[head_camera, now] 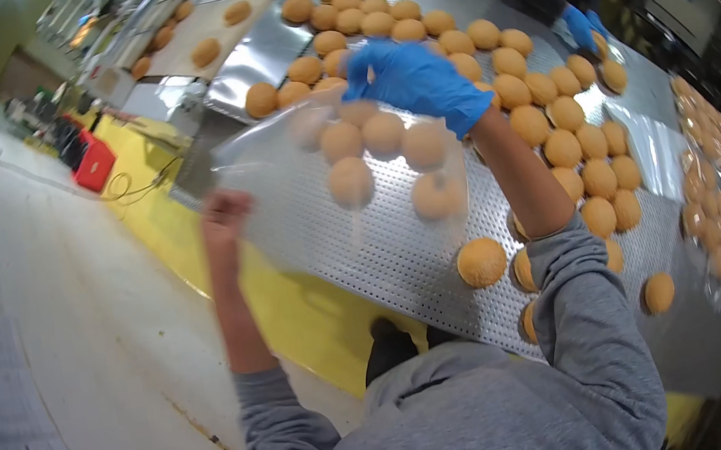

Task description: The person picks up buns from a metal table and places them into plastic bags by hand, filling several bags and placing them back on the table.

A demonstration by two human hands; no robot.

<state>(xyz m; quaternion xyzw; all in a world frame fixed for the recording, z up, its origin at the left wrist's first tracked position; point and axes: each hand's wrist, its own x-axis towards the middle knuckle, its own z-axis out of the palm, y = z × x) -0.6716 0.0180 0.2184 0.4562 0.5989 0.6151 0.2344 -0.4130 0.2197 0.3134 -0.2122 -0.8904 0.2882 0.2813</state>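
A clear plastic bag [298, 200] spreads in front of me above the perforated metal table [369, 274], with several round golden buns [351, 182] showing through it. My right hand [415, 81], in a blue glove, pinches the bag's upper edge. Bare and blurred, my left hand [224, 213] is curled beside the bag's left edge; whether its fingers grip the film cannot be made out. Many more buns [562, 148] lie on the table beyond and to the right of my right forearm. One bun [481, 262] rests nearer my body.
At upper left, a conveyor belt [178, 54] carries buns towards a metal chute [262, 54]. A co-worker's blue-gloved hands [580, 28] touch buns across the table. Bagged buns [713, 213] lie at right. A red crate [93, 161] stands on the floor at left.
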